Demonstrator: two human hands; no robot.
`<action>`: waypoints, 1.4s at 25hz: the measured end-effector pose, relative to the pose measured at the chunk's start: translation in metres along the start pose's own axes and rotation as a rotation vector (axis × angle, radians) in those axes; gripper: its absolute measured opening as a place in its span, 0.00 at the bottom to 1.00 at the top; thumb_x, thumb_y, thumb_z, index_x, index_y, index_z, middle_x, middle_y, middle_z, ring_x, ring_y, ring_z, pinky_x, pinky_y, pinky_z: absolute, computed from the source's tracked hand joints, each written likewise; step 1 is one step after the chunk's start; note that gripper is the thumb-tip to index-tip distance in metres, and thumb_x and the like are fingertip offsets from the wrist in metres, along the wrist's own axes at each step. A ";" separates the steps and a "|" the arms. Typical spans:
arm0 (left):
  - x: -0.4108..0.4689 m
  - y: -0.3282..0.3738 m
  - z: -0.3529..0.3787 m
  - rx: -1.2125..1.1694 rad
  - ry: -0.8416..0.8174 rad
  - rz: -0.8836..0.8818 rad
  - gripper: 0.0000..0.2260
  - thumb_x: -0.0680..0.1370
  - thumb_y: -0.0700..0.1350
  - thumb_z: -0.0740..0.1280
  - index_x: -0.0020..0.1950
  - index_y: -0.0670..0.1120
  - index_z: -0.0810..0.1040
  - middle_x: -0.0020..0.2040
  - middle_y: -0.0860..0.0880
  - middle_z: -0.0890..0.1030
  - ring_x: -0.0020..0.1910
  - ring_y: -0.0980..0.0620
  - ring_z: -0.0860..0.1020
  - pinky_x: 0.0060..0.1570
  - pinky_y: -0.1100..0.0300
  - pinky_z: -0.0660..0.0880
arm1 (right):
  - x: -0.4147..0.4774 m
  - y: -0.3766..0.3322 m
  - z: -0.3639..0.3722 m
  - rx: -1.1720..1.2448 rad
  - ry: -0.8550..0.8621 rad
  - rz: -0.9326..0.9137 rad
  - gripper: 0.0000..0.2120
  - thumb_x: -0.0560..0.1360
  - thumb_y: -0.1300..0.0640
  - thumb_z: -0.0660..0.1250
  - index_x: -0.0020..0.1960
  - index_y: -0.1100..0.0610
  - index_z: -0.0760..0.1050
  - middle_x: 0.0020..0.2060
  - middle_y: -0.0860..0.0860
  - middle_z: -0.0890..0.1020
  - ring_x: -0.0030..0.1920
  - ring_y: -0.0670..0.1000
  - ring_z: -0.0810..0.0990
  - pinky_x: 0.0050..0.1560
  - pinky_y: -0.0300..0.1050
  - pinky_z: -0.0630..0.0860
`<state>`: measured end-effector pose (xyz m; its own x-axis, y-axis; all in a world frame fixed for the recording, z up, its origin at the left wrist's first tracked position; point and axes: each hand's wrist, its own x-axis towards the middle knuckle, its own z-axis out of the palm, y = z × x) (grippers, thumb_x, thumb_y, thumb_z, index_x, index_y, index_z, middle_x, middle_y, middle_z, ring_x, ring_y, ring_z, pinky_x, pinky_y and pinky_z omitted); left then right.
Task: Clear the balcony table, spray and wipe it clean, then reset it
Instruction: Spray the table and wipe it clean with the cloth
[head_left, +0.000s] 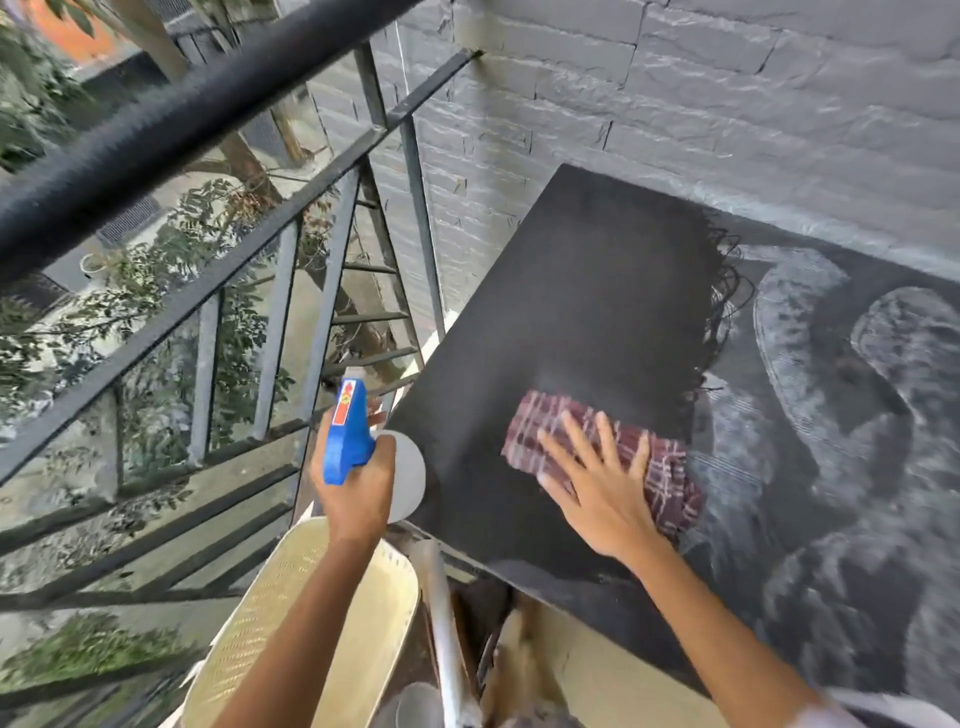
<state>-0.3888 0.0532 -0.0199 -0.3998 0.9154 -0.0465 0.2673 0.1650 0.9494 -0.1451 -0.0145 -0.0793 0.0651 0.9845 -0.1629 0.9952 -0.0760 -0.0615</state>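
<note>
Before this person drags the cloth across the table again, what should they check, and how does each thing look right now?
1. Table cleared of objects: ok, only the cloth lies on it.
2. Checked cloth under the right hand: ok, palm flat, fingers spread.
3. Spray bottle secure in the left hand: ok, held off the table's edge.
4. Surface wet enough: cannot tell.
5. Cloth staying on the tabletop: not ok, part hangs over the right edge.
6. Dark fringed fabric clear of the wiping path: cannot tell.

Bare tabletop (571, 312) beyond cloth (597, 447); wall (727, 104) behind, railing (208, 291) left.
</note>
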 end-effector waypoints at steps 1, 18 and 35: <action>0.000 0.000 0.001 0.005 0.001 -0.036 0.05 0.72 0.37 0.66 0.43 0.45 0.71 0.32 0.52 0.70 0.27 0.63 0.71 0.32 0.71 0.67 | 0.012 -0.008 -0.002 0.032 -0.027 0.088 0.32 0.73 0.30 0.33 0.74 0.38 0.39 0.76 0.46 0.39 0.75 0.60 0.37 0.65 0.76 0.37; -0.022 0.027 -0.003 0.007 -0.272 0.077 0.08 0.70 0.33 0.65 0.43 0.45 0.74 0.36 0.46 0.74 0.34 0.47 0.71 0.37 0.56 0.69 | -0.136 -0.036 -0.028 0.616 0.186 -0.041 0.43 0.71 0.77 0.59 0.72 0.38 0.54 0.73 0.41 0.59 0.71 0.46 0.64 0.67 0.41 0.67; -0.152 0.041 0.059 0.518 -0.833 0.288 0.10 0.67 0.36 0.62 0.29 0.47 0.66 0.25 0.50 0.70 0.25 0.49 0.68 0.23 0.63 0.62 | -0.234 0.087 -0.112 0.782 0.802 0.518 0.31 0.74 0.75 0.60 0.69 0.49 0.65 0.65 0.40 0.68 0.64 0.31 0.66 0.67 0.36 0.66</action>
<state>-0.2651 -0.0573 0.0080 0.4235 0.8771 -0.2268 0.6824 -0.1442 0.7166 -0.0656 -0.2335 0.0640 0.7396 0.6077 0.2892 0.5451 -0.2888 -0.7871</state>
